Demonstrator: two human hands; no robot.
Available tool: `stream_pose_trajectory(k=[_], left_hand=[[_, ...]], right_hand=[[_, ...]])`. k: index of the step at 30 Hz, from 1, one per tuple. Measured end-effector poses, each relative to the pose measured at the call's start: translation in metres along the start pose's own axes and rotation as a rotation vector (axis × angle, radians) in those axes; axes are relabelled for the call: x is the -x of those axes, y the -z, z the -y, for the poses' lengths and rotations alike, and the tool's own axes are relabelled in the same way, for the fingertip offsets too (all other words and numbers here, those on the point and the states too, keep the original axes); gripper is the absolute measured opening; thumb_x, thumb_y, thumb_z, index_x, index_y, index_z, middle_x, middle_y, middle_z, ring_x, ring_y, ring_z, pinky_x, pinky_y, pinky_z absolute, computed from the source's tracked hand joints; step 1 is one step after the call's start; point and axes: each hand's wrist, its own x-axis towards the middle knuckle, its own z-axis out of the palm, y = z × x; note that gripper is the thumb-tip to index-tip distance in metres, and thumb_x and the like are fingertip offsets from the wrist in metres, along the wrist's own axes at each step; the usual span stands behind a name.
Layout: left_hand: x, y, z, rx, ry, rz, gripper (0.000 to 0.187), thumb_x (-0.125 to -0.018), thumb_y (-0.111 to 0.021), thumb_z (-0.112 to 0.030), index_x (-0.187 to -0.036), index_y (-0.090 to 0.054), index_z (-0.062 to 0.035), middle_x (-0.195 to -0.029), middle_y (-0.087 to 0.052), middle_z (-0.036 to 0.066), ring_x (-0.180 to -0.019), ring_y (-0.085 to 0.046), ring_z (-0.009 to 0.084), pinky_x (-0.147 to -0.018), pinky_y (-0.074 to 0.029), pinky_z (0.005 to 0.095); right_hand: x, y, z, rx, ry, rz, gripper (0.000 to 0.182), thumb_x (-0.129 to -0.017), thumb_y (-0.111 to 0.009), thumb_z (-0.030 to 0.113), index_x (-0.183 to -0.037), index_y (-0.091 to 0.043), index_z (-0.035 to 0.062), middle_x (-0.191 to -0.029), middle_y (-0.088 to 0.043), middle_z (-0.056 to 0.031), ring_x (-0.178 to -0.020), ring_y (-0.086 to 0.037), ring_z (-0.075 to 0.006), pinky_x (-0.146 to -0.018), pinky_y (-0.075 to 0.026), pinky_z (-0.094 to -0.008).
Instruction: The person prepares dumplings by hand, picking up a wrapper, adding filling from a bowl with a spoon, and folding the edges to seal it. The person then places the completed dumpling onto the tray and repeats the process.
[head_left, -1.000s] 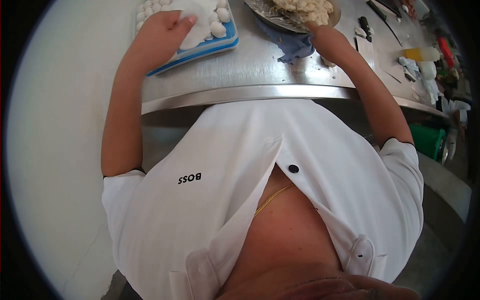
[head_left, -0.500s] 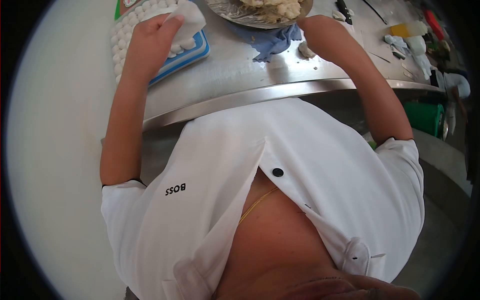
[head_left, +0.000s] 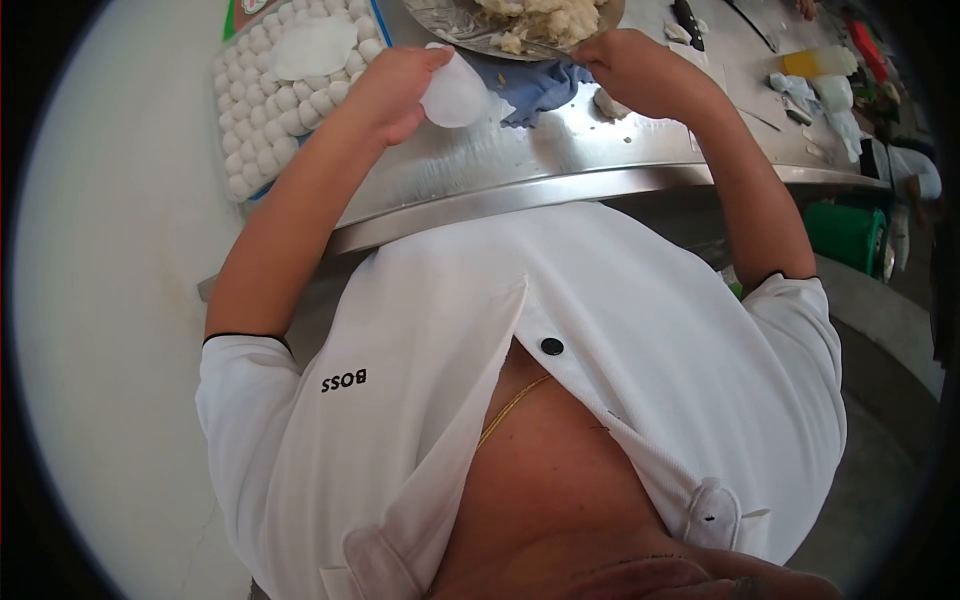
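My left hand [head_left: 385,90] holds a thin round white dough wrapper [head_left: 455,95] over the steel table [head_left: 520,170], to the right of a blue-edged tray [head_left: 243,190] packed with several small white dough balls. Another flat wrapper [head_left: 315,48] lies on top of the balls. My right hand [head_left: 630,70] is at the near rim of a metal plate [head_left: 450,20] heaped with pale filling [head_left: 545,15], fingers pinched together toward the filling. Whether those fingers hold anything is hidden. A blue cloth [head_left: 535,85] lies under the plate, between my hands.
On the table's right side lie a knife [head_left: 688,18], a yellow bottle [head_left: 805,62] and scraps of white dough [head_left: 830,95]. A green bin [head_left: 850,235] stands below the table edge at right. My white shirt fills the lower view.
My left hand lifted a wrapper off the tray and carried it right, toward the plate. My right hand stayed at the plate's rim. The view shifted slightly.
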Motion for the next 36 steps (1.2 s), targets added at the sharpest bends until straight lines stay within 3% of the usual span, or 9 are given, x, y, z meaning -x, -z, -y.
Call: stream_pose_trajectory(k=[4,9,13,17,23,26,31,34,36], left_hand=[[-0.001,-0.010,0.006,0.060,0.051,-0.067,0.031,-0.099,-0.052,-0.016,-0.116,-0.051,0.0098,-0.116,-0.060,0.018,-0.105,-0.062,0.0294,-0.093,-0.053,0.0470],[-0.019,-0.020,0.002,0.333,-0.028,-0.153,0.036,-0.103,-0.042,-0.018,-0.125,-0.041,0.0097,-0.125,-0.053,0.020,-0.113,-0.058,0.0343,-0.096,-0.050,0.0523],[-0.019,-0.018,-0.007,0.492,-0.057,-0.166,0.035,-0.101,-0.044,-0.015,-0.127,-0.039,0.0077,-0.129,-0.049,0.020,-0.113,-0.056,0.0367,-0.095,-0.046,0.0607],[-0.013,-0.014,-0.018,0.561,-0.081,-0.078,0.041,-0.104,-0.032,-0.025,-0.129,-0.041,0.0066,-0.120,-0.056,0.020,-0.111,-0.057,0.0365,-0.100,-0.046,0.0532],[-0.006,0.006,-0.022,0.585,-0.123,0.038,0.049,-0.105,-0.022,-0.029,-0.125,-0.045,0.0085,-0.113,-0.062,0.023,-0.104,-0.062,0.0375,-0.096,-0.049,0.0512],[-0.002,0.012,-0.025,0.576,-0.148,0.091,0.048,-0.105,-0.023,-0.029,-0.125,-0.046,0.0080,-0.114,-0.062,0.022,-0.106,-0.061,0.0373,-0.096,-0.049,0.0507],[0.014,-0.001,-0.026,0.598,-0.110,0.180,0.048,-0.105,-0.024,-0.031,-0.122,-0.050,0.0059,-0.115,-0.063,0.022,-0.107,-0.062,0.0365,-0.095,-0.051,0.0496],[0.017,0.004,-0.022,0.607,-0.134,0.124,0.050,-0.105,-0.025,-0.034,-0.121,-0.051,0.0051,-0.116,-0.063,0.021,-0.107,-0.062,0.0367,-0.095,-0.050,0.0501],[0.017,0.013,-0.021,0.646,-0.189,0.140,0.051,-0.105,-0.026,-0.036,-0.121,-0.051,0.0046,-0.116,-0.063,0.021,-0.106,-0.062,0.0367,-0.096,-0.049,0.0506]], right_hand=[[0.013,0.000,0.005,-0.179,0.035,-0.062,0.028,-0.090,-0.049,0.009,-0.109,-0.068,-0.0002,-0.084,-0.068,-0.0188,-0.077,-0.067,-0.0300,-0.071,-0.053,-0.0388],[0.023,-0.002,0.012,-0.569,-0.151,0.053,0.030,-0.096,-0.050,0.015,-0.119,-0.065,0.0020,-0.070,-0.060,-0.0066,-0.064,-0.056,-0.0130,-0.062,-0.049,-0.0290],[0.040,-0.024,0.016,-0.606,0.052,-0.092,0.033,-0.096,-0.054,0.014,-0.127,-0.061,0.0048,-0.072,-0.061,-0.0092,-0.064,-0.057,-0.0183,-0.065,-0.049,-0.0346],[0.040,-0.037,0.020,-0.277,0.216,-0.229,0.034,-0.096,-0.057,0.009,-0.129,-0.060,0.0076,-0.085,-0.064,-0.0160,-0.071,-0.058,-0.0263,-0.071,-0.048,-0.0324],[0.050,-0.024,0.010,-0.459,0.348,-0.281,0.031,-0.094,-0.057,0.011,-0.124,-0.063,0.0060,-0.091,-0.068,-0.0164,-0.074,-0.063,-0.0280,-0.071,-0.050,-0.0342],[0.061,-0.010,0.014,-0.595,0.172,-0.277,0.030,-0.094,-0.057,0.009,-0.123,-0.064,0.0045,-0.091,-0.069,-0.0156,-0.075,-0.063,-0.0274,-0.072,-0.050,-0.0337],[0.061,-0.030,0.023,-0.374,0.340,-0.304,0.030,-0.094,-0.058,0.010,-0.124,-0.064,0.0044,-0.089,-0.070,-0.0100,-0.079,-0.062,-0.0138,-0.072,-0.049,-0.0328],[0.060,-0.026,0.011,-0.689,0.227,-0.283,0.030,-0.094,-0.059,0.012,-0.122,-0.065,0.0045,-0.088,-0.070,-0.0082,-0.076,-0.061,-0.0139,-0.071,-0.049,-0.0321],[0.052,-0.006,0.009,-0.521,0.092,-0.280,0.031,-0.093,-0.059,0.016,-0.121,-0.066,0.0054,-0.087,-0.071,-0.0078,-0.071,-0.063,-0.0172,-0.069,-0.049,-0.0328]])
